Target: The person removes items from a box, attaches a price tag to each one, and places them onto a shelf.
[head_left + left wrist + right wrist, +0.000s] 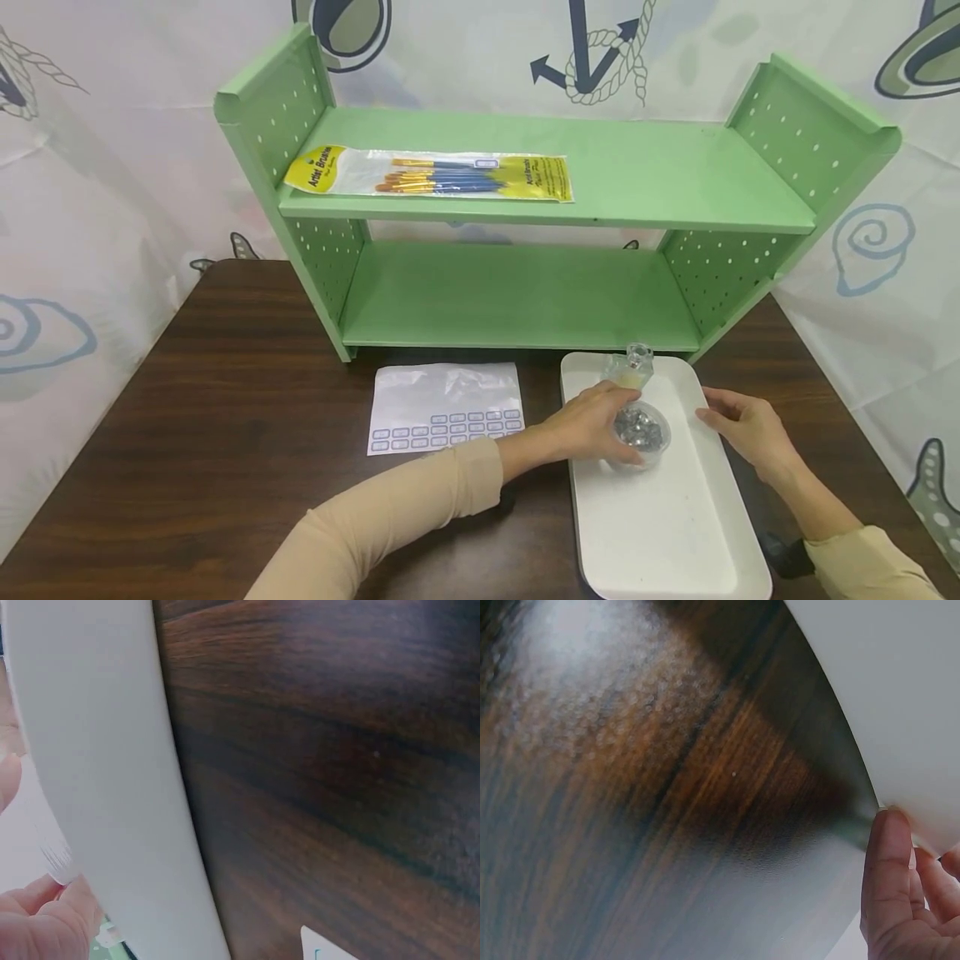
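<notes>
My left hand [588, 423] grips a round clear tub [649, 450] of small silvery pieces, thumb on the near side and fingers on the far side. The tub is over the upper half of a white tray [667, 533]. Part of its ridged wall shows between my fingers [52, 919] in the left wrist view. My right hand [753, 433] pinches the tray's right rim, its thumb over the edge. The right wrist view shows a fingertip [890, 825] right at that rim. Just beyond my left fingers, a small clear container [637, 358] with something pale yellow stands on the tray.
A green two-tier shelf [510, 292] stands behind the tray, with a packet of artist brushes [442, 175] on its upper tier. Left of the tray, a sheet of blue-bordered labels [442, 400] lies on the dark wooden table [225, 442]. A patterned cloth [112, 167] hangs behind.
</notes>
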The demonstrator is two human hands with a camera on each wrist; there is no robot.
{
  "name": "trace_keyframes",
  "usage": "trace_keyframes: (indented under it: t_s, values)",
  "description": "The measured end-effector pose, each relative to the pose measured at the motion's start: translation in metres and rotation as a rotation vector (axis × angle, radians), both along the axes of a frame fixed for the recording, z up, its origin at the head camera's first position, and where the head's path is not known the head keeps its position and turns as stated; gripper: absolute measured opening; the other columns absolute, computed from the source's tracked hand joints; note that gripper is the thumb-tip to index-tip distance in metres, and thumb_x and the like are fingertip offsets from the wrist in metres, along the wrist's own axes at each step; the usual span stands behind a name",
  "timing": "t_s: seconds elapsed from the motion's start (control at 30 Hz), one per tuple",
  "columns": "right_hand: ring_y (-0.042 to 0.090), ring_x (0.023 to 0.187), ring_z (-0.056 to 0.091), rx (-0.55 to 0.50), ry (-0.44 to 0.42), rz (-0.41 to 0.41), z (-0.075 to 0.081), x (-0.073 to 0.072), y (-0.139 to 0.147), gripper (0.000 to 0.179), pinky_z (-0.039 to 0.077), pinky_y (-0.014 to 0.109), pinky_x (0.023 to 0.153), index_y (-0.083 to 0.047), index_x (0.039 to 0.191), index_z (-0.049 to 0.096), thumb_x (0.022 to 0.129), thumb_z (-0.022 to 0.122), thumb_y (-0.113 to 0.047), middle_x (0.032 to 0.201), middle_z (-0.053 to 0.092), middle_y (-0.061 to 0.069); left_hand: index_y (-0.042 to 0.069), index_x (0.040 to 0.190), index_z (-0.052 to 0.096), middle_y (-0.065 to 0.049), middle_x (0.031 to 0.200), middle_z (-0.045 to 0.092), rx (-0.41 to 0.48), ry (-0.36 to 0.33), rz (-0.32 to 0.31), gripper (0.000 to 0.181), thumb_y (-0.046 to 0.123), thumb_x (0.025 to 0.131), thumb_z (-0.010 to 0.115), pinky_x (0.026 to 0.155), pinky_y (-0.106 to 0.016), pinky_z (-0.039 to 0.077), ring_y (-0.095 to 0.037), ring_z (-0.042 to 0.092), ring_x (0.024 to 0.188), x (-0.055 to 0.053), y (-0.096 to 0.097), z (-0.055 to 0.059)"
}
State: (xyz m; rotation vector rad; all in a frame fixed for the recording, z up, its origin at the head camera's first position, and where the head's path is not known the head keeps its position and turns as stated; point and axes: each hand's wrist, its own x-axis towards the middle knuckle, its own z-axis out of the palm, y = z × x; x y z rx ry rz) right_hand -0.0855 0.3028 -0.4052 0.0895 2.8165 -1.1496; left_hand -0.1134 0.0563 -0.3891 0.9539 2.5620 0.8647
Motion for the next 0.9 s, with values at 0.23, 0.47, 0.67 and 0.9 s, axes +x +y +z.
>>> trace_keyframes:
  t_s: [0.23, 0.47, 0.67, 0.9]
  values:
    - [0.010, 0.074, 0.057, -0.004, -0.009, -0.006, 0.000, 0.000, -0.001, 0.047, 0.052, 0.022, 0.060, 0.013, 0.128, 0.047, 0.092, 0.060, -0.013, 0.110, 0.059, 0.032, 0.011, 0.138, 0.046, -0.002, 0.133, 0.052, 0.019, 0.022, -0.005, 0.083, 0.039, 0.069, 0.083, 0.097, -0.018, 0.039, -0.011, 0.050, 0.117, 0.004, -0.005, 0.008]
    - [0.008, 0.073, 0.057, -0.006, 0.002, 0.005, 0.000, 0.000, 0.000, 0.047, 0.052, 0.022, 0.060, 0.014, 0.128, 0.047, 0.092, 0.060, -0.013, 0.110, 0.059, 0.032, 0.011, 0.135, 0.050, -0.002, 0.127, 0.054, 0.056, 0.050, -0.019, 0.081, 0.039, 0.067, 0.083, 0.092, -0.015, 0.041, -0.008, 0.052, 0.111, 0.010, -0.016, 0.021]
    - [0.006, 0.073, 0.056, -0.005, 0.006, 0.011, 0.000, -0.001, 0.001, 0.048, 0.052, 0.023, 0.060, 0.014, 0.128, 0.047, 0.093, 0.060, -0.015, 0.110, 0.059, 0.031, 0.010, 0.135, 0.050, -0.002, 0.122, 0.056, 0.102, 0.051, -0.033, 0.080, 0.039, 0.068, 0.083, 0.089, -0.013, 0.040, -0.007, 0.051, 0.105, 0.013, -0.030, 0.032]
    - [0.009, 0.074, 0.056, 0.007, -0.009, 0.010, 0.000, -0.001, 0.001, 0.048, 0.052, 0.023, 0.059, 0.014, 0.129, 0.046, 0.093, 0.059, -0.015, 0.111, 0.058, 0.032, 0.010, 0.133, 0.052, -0.002, 0.120, 0.056, 0.140, 0.086, -0.038, 0.079, 0.039, 0.066, 0.084, 0.087, -0.013, 0.041, -0.007, 0.052, 0.105, 0.017, -0.046, 0.038]
